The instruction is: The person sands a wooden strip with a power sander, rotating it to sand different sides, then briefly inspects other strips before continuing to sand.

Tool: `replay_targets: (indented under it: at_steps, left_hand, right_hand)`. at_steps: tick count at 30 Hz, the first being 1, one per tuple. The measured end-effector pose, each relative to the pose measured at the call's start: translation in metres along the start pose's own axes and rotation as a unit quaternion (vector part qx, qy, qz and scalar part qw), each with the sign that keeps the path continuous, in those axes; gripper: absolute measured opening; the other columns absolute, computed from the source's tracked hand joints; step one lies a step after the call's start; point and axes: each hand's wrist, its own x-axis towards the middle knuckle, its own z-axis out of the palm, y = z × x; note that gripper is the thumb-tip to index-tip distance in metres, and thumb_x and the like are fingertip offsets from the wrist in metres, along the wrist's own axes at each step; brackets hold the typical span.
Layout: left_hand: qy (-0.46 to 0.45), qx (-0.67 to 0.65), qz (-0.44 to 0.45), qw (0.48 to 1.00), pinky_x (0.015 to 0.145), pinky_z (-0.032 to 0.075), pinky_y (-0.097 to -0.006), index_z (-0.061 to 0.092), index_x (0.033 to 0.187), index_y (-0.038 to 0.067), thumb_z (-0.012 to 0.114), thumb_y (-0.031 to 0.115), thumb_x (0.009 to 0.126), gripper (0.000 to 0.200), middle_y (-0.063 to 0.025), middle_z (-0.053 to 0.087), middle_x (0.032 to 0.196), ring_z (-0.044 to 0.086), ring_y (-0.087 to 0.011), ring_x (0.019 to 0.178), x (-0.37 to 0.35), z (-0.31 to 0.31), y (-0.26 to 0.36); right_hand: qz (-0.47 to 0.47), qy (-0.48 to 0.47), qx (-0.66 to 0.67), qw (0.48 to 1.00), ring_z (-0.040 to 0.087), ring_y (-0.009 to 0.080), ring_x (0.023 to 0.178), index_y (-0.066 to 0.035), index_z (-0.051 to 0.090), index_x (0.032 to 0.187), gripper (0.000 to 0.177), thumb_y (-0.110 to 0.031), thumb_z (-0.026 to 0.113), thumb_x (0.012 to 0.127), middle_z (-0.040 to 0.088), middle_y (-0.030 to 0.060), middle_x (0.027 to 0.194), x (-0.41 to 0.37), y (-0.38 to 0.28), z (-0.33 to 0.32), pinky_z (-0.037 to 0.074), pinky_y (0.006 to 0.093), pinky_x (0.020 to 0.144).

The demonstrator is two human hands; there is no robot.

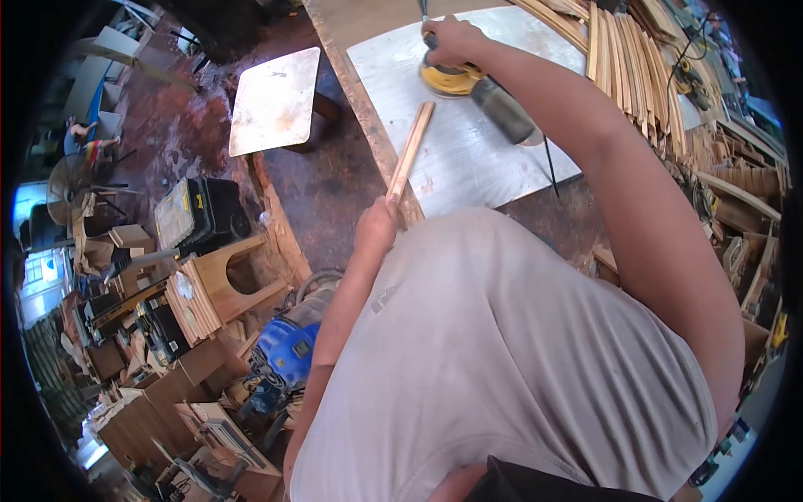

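Observation:
My left hand (378,224) is closed round the near end of a thin wooden strip (411,152), which points away over the left edge of a pale metal-like board (468,163). At the board's far part, my right hand (457,42) grips the top of a yellow and black power sander (452,79). A dark dust canister (502,111) sticks out from the sander toward my right forearm. The strip's far end lies just short of the sander, apart from it.
Many curved wooden strips (627,63) are stacked at the back right. To the left stand a white-topped stool (274,102), a black toolbox (205,213) and a blue machine (288,347). A person (82,134) is far off at the left.

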Motion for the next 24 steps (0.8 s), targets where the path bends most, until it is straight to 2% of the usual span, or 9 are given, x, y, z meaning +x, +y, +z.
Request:
replay_targets:
  at_steps: [1,5,7,10,12,13,17,20,24]
  left_hand:
    - [-0.002,-0.002,0.002,1.000,0.081,0.047,-0.0605,0.060,0.100,0.000,0.036,0.037,0.107,0.045,-0.0327,0.066,0.091,0.062,-0.0524,0.091,0.002,0.000,-0.002]
    - [0.001,0.004,0.004,1.000,0.080,0.047,-0.0605,0.059,0.099,0.000,0.036,0.038,0.107,0.045,-0.0328,0.065,0.090,0.062,-0.0526,0.090,0.002,0.007,-0.007]
    - [0.003,0.009,0.005,1.000,0.080,0.047,-0.0608,0.059,0.099,0.000,0.036,0.038,0.107,0.045,-0.0331,0.065,0.089,0.061,-0.0528,0.090,0.001,0.008,-0.006]
    - [0.001,0.012,0.002,1.000,0.080,0.046,-0.0612,0.059,0.099,0.000,0.036,0.038,0.107,0.045,-0.0334,0.065,0.088,0.061,-0.0529,0.089,0.000,0.004,-0.003]
    - [0.002,0.011,0.004,1.000,0.079,0.046,-0.0612,0.059,0.099,0.000,0.036,0.037,0.107,0.045,-0.0333,0.065,0.088,0.062,-0.0529,0.088,0.003,0.007,-0.008]
    - [0.003,0.009,0.005,1.000,0.079,0.047,-0.0613,0.059,0.099,0.000,0.036,0.037,0.107,0.044,-0.0332,0.065,0.087,0.062,-0.0529,0.088,0.003,0.008,-0.009]
    - [-0.001,0.003,0.015,1.000,0.079,0.047,-0.0616,0.059,0.098,0.000,0.037,0.037,0.106,0.044,-0.0330,0.065,0.086,0.062,-0.0533,0.087,0.006,0.007,-0.007]
    - [-0.001,0.008,0.005,1.000,0.078,0.047,-0.0617,0.059,0.097,0.000,0.038,0.038,0.106,0.044,-0.0325,0.065,0.085,0.062,-0.0534,0.086,0.004,0.006,-0.002]
    - [-0.002,-0.004,0.008,1.000,0.078,0.048,-0.0611,0.059,0.098,0.000,0.038,0.039,0.106,0.044,-0.0320,0.065,0.085,0.062,-0.0533,0.086,0.005,0.009,-0.007]
  right_hand:
    - [-0.006,0.006,-0.053,0.999,0.064,0.0369,0.110,-0.025,0.059,0.130,0.061,-0.039,0.078,0.074,0.059,0.0183,0.123,0.001,0.005,-0.002,0.055,0.0450,0.092]
    - [-0.023,0.020,-0.020,0.999,0.063,0.0371,0.110,-0.026,0.058,0.131,0.061,-0.037,0.077,0.074,0.059,0.0184,0.122,-0.011,0.008,0.001,0.055,0.0455,0.092]
    - [-0.074,-0.001,-0.029,0.997,0.064,0.0371,0.111,-0.028,0.057,0.136,0.067,-0.039,0.080,0.074,0.060,0.0182,0.126,-0.026,-0.007,-0.001,0.056,0.0462,0.091]
    - [-0.117,-0.024,0.026,0.993,0.061,0.0376,0.107,-0.023,0.060,0.129,0.055,-0.028,0.072,0.076,0.058,0.0178,0.118,-0.060,-0.036,0.004,0.054,0.0463,0.091]
    - [-0.144,-0.026,0.043,0.988,0.060,0.0374,0.108,-0.021,0.060,0.129,0.054,-0.026,0.072,0.076,0.058,0.0172,0.119,-0.077,-0.054,0.004,0.055,0.0457,0.091]
    - [-0.157,-0.042,0.038,0.986,0.060,0.0383,0.112,-0.023,0.060,0.133,0.060,-0.029,0.076,0.075,0.057,0.0176,0.125,-0.083,-0.062,0.005,0.055,0.0464,0.092]
    - [-0.189,-0.071,0.025,0.979,0.059,0.0396,0.113,-0.023,0.060,0.133,0.062,-0.032,0.078,0.074,0.057,0.0180,0.126,-0.096,-0.084,0.003,0.055,0.0471,0.092]
    - [-0.162,-0.024,0.028,0.986,0.060,0.0395,0.113,-0.024,0.059,0.133,0.062,-0.033,0.078,0.074,0.057,0.0181,0.125,-0.071,-0.070,0.008,0.056,0.0474,0.091]
    - [-0.088,-0.032,-0.003,0.996,0.063,0.0392,0.108,-0.026,0.059,0.133,0.061,-0.033,0.077,0.075,0.059,0.0166,0.123,-0.030,-0.039,0.002,0.057,0.0460,0.089]
